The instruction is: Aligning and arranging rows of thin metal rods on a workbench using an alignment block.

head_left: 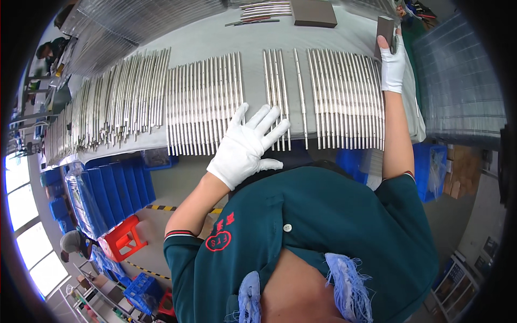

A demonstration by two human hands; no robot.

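The small group of metal rods [276,81] lies on the covered table [215,46], in front of the person and between two wider rod rows. The long axis of each rod runs near to far. The left hand [246,142] is the nearer hand: it is positioned over the near part of this group, entering from the near left, with its fingers pointing far and to the right, oblique to the rods. It is gloved, palm down, fingers spread wide, and grips nothing visible. Contact between fingertips and rods cannot be confirmed.

A single rod [300,91] lies just right of the small group, parallel to it and apart from the left fingertips. Farther right is the right rod row [344,97], closely spaced and on the same axis.

The right hand [393,67], also gloved, is at the far right corner of that row, closed around a dark block [384,29]. Contact between block and rods cannot be determined.

To the left of the small group lies the left rod row [202,102]. A second, flat block [315,13] rests at the far side of the table.
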